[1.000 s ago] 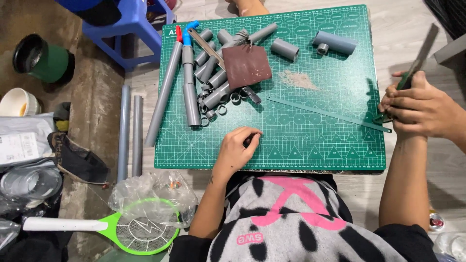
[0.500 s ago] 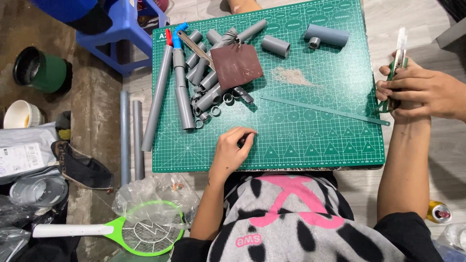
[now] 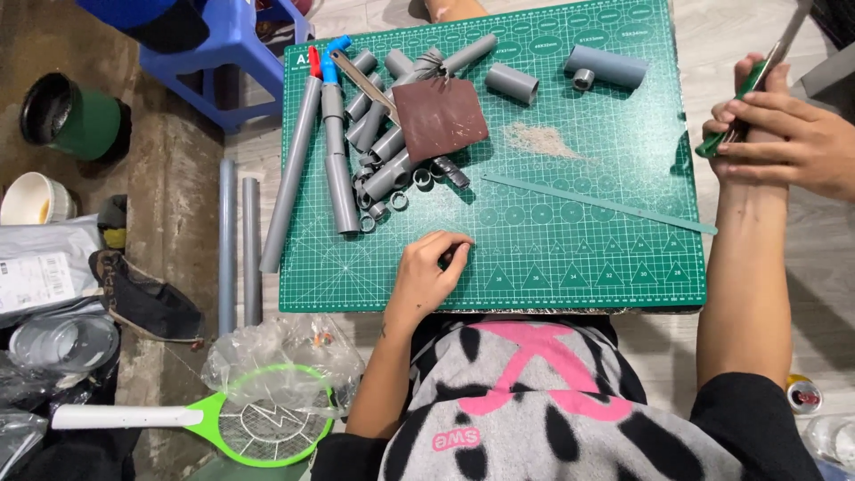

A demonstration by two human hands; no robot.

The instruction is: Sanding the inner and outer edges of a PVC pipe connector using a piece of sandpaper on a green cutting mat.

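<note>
Right hand (image 3: 784,142) grips a green-handled saw (image 3: 757,80), raised off the mat's (image 3: 579,267) right edge. Left hand (image 3: 432,267) rests curled on the mat, holding nothing visible. Risk: pipes (image 3: 374,151) lie unclamped and may roll if nudged.

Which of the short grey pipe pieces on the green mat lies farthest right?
The wide grey pipe piece near the mat's top right corner. It lies alone with a small ring beside it; the other short pieces are heaped at the left around the brown sandpaper.

Right hand (image 3: 784,142) with saw (image 3: 757,85) higher, upright
</note>
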